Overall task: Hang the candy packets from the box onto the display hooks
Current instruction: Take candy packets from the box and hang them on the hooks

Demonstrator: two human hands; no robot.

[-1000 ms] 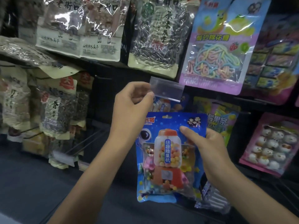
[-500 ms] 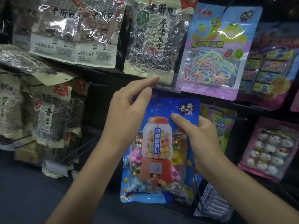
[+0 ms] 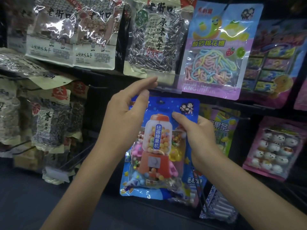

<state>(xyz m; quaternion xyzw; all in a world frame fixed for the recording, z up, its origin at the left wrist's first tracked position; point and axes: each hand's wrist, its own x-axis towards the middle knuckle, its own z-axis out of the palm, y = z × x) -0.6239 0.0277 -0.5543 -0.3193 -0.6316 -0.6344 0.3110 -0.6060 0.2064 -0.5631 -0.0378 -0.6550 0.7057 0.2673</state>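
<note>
Right hand (image 3: 201,138) fingers (image 3: 201,122) pinch the right edge of the blue candy packet (image 3: 156,143), thumb on its front. Left hand (image 3: 126,117) fingers (image 3: 146,82) are loose and outstretched, gripping nothing, with the thumb over the packet's top left corner. The packet is upright before the display rack, hang hole showing, just below a sunflower seed bag (image 3: 154,40) and a pastel rope-candy packet (image 3: 216,52); whether it sits on a hook cannot be told.

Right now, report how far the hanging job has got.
Done: a second blue packet, partly hidden behind, seems already hung. In hand: the right hand pinches the blue gumball-machine candy packet by its edge; the left hand hovers open at its top corner. Left: whether its hang hole sits on a hook is unclear; the box is out of view.
</note>
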